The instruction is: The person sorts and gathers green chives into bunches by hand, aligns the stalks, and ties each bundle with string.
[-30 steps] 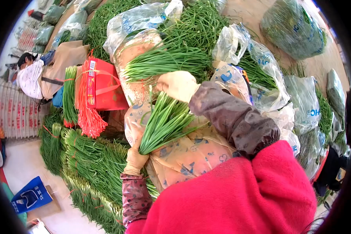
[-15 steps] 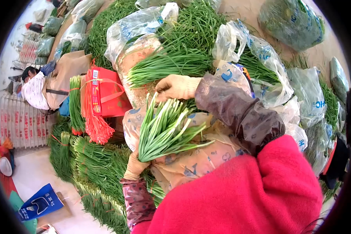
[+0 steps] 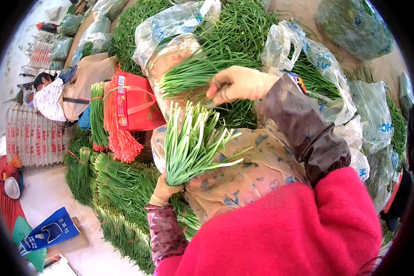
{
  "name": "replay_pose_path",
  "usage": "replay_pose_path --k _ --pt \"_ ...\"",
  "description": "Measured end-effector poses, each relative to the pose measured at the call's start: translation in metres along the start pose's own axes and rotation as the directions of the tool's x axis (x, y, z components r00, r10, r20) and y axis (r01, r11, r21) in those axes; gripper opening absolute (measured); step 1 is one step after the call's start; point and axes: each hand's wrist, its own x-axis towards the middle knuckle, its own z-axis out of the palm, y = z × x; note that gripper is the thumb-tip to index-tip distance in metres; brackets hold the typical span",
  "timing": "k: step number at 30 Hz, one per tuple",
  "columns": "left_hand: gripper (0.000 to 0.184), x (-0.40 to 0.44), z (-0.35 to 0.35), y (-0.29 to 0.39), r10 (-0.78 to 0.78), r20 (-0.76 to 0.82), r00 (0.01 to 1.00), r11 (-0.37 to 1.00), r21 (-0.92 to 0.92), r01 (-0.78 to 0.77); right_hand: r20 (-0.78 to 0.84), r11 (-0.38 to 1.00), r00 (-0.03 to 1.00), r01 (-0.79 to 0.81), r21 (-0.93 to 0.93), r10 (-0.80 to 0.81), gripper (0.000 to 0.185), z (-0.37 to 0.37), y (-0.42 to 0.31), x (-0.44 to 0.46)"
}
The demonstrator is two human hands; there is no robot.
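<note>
My left hand [image 3: 165, 189], in a tan glove, is wrapped round the leafy lower end of a bunch of garlic chives [image 3: 193, 142]. The pale stem ends fan upward and to the right above an apron-covered lap [image 3: 248, 161]. My right hand [image 3: 239, 85], also gloved, is above and right of the bunch, in front of a loose pile of chives [image 3: 193, 73]. Its fingers are curled together and nothing shows sticking out of them. The pile lies on a dirt-stained board [image 3: 177, 53].
A red box [image 3: 142, 106] with red ties [image 3: 124, 142] stands to the left, beside an upright tied bundle [image 3: 98, 115]. Tied chive bundles [image 3: 119, 184] are stacked below it. Plastic bags [image 3: 324, 69] of chives lie at the right. Another person [image 3: 50, 99] is at far left.
My right hand has moved up and right, away from the stem ends of the bunch. My left hand still grips the bunch, which now stands more upright. The view has shifted slightly.
</note>
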Motion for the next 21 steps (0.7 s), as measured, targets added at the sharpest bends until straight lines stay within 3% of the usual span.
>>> replay_pose_path --k 1,3,4,5,7,8,9,11,12,15,19,21 --pt "0.046 0.001 -0.001 -0.002 -0.002 -0.004 1.000 1.000 0.002 0.002 -0.045 0.985 0.999 -0.033 -0.170 0.026 0.027 0.005 -0.003 -0.002" --pt "0.044 0.004 -0.001 -0.007 0.025 -0.019 1.000 0.999 0.028 -0.025 -0.334 0.979 0.939 -0.137 -0.151 0.080 0.024 0.017 -0.011 -0.006" --pt "0.043 0.003 0.005 -0.006 0.041 -0.062 0.997 0.999 0.031 -0.039 -0.406 0.992 0.914 -0.063 -0.109 0.014 0.024 0.020 -0.020 -0.012" --pt "0.043 0.003 0.007 -0.010 0.035 -0.070 0.997 0.999 0.027 -0.033 -0.368 1.000 0.929 -0.029 -0.007 0.025 0.028 0.020 -0.024 -0.018" --pt "0.043 0.007 0.005 -0.017 0.059 -0.088 0.994 0.998 0.002 -0.059 -0.301 0.991 0.947 0.080 -0.107 -0.109 0.032 0.029 -0.041 -0.034" --pt "0.044 0.007 0.005 -0.018 0.059 -0.097 0.994 0.998 -0.002 -0.060 -0.217 0.952 0.963 0.095 -0.290 -0.162 0.031 0.032 -0.050 -0.041" --pt "0.044 0.008 0.006 -0.018 0.061 -0.097 0.993 0.998 -0.001 -0.062 -0.218 0.855 0.917 0.197 -0.480 -0.333 0.026 0.041 -0.046 -0.042" --pt "0.045 0.012 0.010 -0.020 0.144 -0.162 0.976 0.986 0.114 -0.126 -0.288 0.793 0.882 0.143 -0.592 -0.374 0.018 0.058 -0.061 -0.045" --pt "0.046 0.010 0.015 -0.014 0.103 -0.151 0.983 0.993 0.078 -0.092 -0.285 0.705 0.819 0.189 -0.684 -0.497 0.021 0.066 -0.055 -0.040" --pt "0.051 0.015 0.017 -0.017 0.089 -0.167 0.982 0.995 0.057 -0.080 -0.333 0.641 0.867 -0.021 -0.767 -0.370 0.028 0.087 -0.047 -0.023" --pt "0.047 0.023 0.021 -0.020 0.129 -0.180 0.975 0.970 0.227 -0.086 -0.380 0.508 0.842 -0.152 -0.848 -0.384 0.033 0.105 0.008 0.011" --pt "0.048 0.024 0.022 -0.016 0.125 -0.167 0.978 0.976 0.200 -0.091 -0.418 0.865 0.906 -0.152 -0.479 -0.072 0.030 0.103 0.021 0.018"
